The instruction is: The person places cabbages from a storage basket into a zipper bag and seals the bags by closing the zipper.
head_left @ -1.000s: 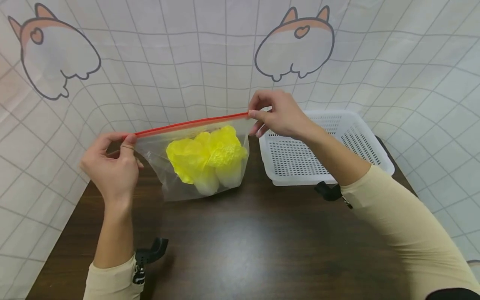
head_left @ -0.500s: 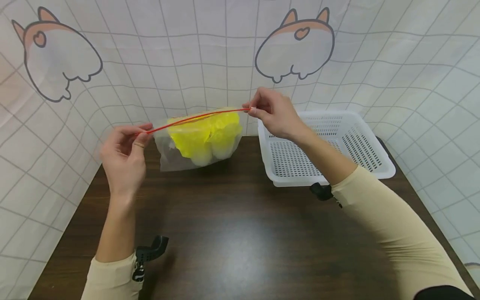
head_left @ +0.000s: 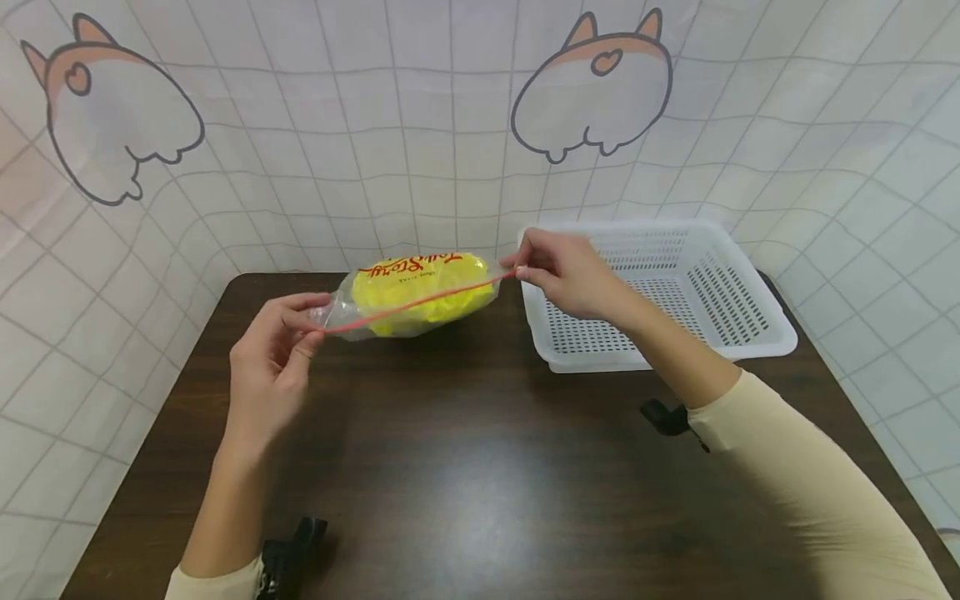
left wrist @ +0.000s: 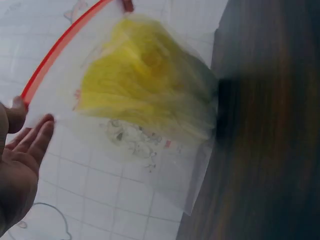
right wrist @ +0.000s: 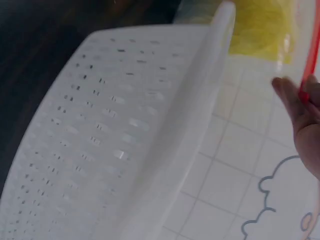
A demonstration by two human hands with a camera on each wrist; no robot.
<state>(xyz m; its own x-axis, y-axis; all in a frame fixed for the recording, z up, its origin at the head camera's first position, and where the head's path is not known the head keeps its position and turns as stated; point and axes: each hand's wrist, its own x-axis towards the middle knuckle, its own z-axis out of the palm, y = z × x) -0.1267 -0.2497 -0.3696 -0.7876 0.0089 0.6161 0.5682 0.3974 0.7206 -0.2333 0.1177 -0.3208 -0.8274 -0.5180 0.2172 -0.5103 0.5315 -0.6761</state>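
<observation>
Both hands hold a clear zip bag (head_left: 341,306) by the two ends of its red zip strip (head_left: 416,302). At the left end my left hand (head_left: 270,367) pinches the strip between thumb and fingers; my right hand (head_left: 566,275) pinches the right end. Red lettering shows on the bag's upward face in the head view. Inside lie yellow leafy heads with pale bases, like small napa cabbages (left wrist: 135,70). The left wrist view is blurred, with the bag's bottom close to the table. Whether the bag touches it, I cannot tell.
A white perforated plastic basket (head_left: 592,365) stands on the dark wooden table (head_left: 465,467), right of the bag and under my right forearm. Behind hangs a white gridded curtain (head_left: 450,167) with cartoon animal drawings.
The bag has tipped from hanging upright to lying back, so its lettered face now shows. My left hand has moved right and down; my right hand has come lower. Both keep hold of the strip.
</observation>
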